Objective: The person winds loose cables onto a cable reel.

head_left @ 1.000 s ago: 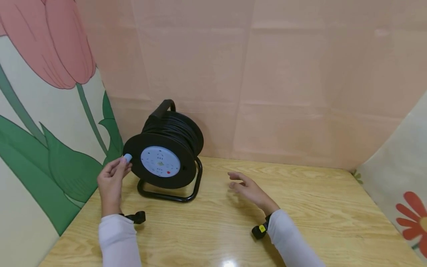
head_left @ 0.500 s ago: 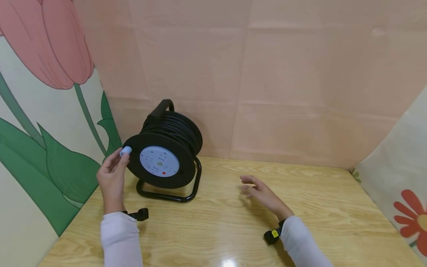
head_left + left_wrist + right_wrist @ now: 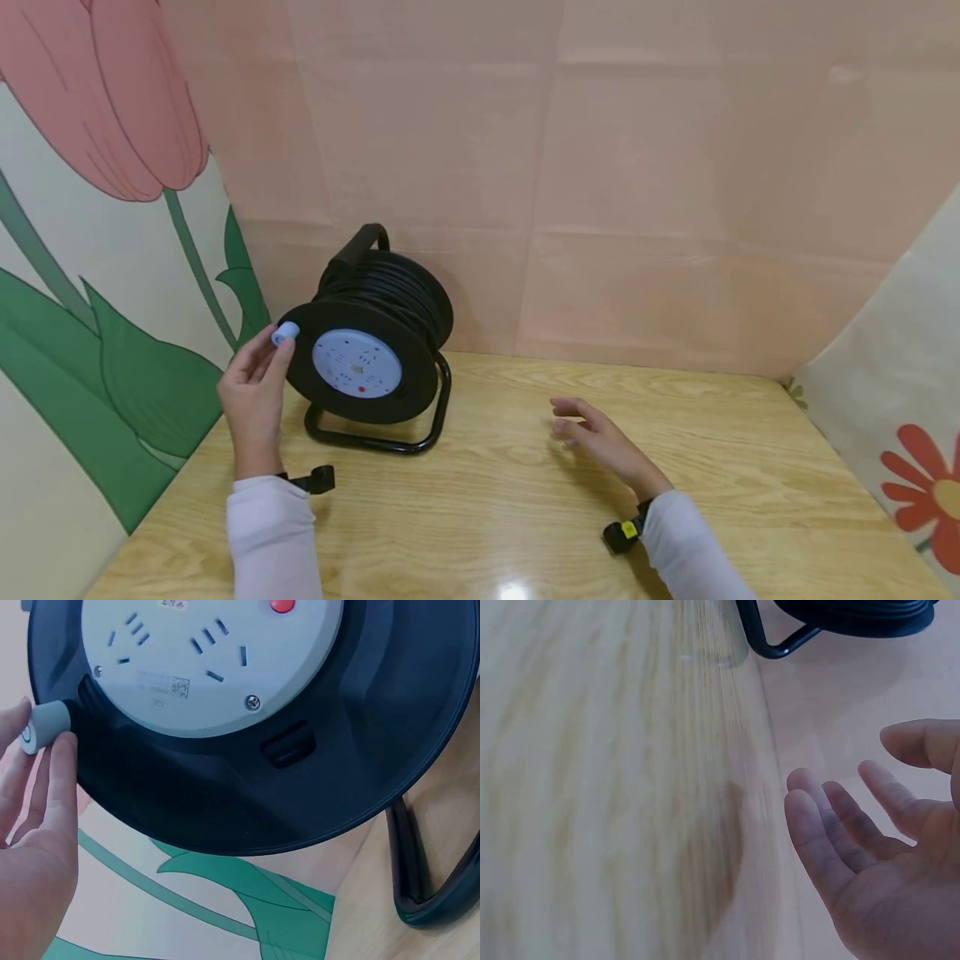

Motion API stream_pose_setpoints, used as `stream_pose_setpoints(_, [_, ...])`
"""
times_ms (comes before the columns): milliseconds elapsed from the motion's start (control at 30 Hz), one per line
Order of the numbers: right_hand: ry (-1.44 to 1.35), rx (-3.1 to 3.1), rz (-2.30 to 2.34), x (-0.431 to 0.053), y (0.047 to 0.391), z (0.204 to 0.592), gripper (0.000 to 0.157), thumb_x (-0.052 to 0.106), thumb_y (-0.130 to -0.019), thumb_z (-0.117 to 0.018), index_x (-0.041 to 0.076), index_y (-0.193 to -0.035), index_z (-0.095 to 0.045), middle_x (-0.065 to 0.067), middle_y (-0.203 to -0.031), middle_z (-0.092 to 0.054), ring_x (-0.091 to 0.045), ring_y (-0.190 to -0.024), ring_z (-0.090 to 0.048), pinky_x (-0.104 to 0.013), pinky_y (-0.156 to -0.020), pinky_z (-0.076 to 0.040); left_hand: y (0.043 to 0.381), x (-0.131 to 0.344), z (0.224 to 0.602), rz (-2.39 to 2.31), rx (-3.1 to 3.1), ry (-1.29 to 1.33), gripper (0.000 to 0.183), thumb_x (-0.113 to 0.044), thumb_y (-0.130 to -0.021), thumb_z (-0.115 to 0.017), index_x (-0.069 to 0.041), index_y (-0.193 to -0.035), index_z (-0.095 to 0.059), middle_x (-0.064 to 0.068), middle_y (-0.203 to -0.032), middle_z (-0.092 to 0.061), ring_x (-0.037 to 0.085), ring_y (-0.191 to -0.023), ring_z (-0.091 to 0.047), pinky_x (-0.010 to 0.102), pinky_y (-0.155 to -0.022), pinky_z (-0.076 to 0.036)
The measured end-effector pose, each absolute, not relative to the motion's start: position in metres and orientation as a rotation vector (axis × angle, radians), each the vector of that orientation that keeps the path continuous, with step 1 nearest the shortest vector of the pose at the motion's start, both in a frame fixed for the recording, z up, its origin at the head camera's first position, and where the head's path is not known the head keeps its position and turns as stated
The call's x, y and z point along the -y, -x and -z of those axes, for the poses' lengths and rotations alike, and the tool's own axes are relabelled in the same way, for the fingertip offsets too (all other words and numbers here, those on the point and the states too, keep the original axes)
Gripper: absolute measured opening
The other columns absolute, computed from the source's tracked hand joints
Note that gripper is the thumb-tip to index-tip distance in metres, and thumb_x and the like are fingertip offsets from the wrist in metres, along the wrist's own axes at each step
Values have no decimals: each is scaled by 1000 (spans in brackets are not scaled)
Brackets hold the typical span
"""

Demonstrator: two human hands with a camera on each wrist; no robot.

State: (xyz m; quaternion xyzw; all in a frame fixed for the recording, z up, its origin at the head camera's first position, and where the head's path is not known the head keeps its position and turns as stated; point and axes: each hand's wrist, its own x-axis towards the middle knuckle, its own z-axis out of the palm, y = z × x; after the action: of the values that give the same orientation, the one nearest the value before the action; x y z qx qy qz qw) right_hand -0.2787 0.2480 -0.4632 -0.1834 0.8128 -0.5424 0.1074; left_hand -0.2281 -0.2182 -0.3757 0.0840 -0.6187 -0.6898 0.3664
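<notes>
A black cable reel (image 3: pixel 360 333) wound with black cord stands on its tubular frame at the left of the table. Its front disc carries a pale socket panel (image 3: pixel 357 363) with a red button. Near the disc's left rim sticks out a small light-blue knob (image 3: pixel 286 333). My left hand (image 3: pixel 256 400) pinches this knob between thumb and fingers, as the left wrist view shows from close by. To the right of the reel, my right hand (image 3: pixel 611 446) hovers over the table, fingers relaxed and holding nothing.
The wooden table (image 3: pixel 480 500) ends at a pink backdrop (image 3: pixel 637 183) close behind the reel. A tulip-printed panel (image 3: pixel 150 350) closes the left side, and a white flower-printed cloth (image 3: pixel 892 367) hangs on the right.
My left hand has moved the knob a little upward, and the reel's disc has turned, its red button shifting left. The right hand has drifted right, away from the reel.
</notes>
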Motion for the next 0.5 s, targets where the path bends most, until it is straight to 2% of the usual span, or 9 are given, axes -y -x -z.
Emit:
stream_pose_setpoints(200, [507,-2527,1478,-249,273,463,51,34,-107,-50,7,-150,-42,-21,-146,-44,-39,-129,-47,-53,-101,-45,225,221,374,1768,1600,-182,40,-21,-90,-78,-6,-127,-69,4,-118,-67,14,-108,-63,15,-90,-50])
stream_pose_setpoints(333, [528,-2638,1360,-252,268,461,52,41,-106,-49,14,-150,-44,-15,-147,-47,-36,-133,-44,-58,-104,-40,221,224,372,1651,1590,-137,37,-17,-90,-77,-3,-124,-70,2,-119,-68,17,-112,-62,19,-94,-49])
stream_pose_setpoints(500, [611,-2742,1261,-255,260,455,49,35,-107,-50,15,-151,-43,-13,-150,-45,-38,-136,-42,-62,-103,-39,218,222,362,1439,1595,-46,32,-11,-90,-76,-3,-121,-72,2,-121,-67,16,-117,-58,26,-100,-47])
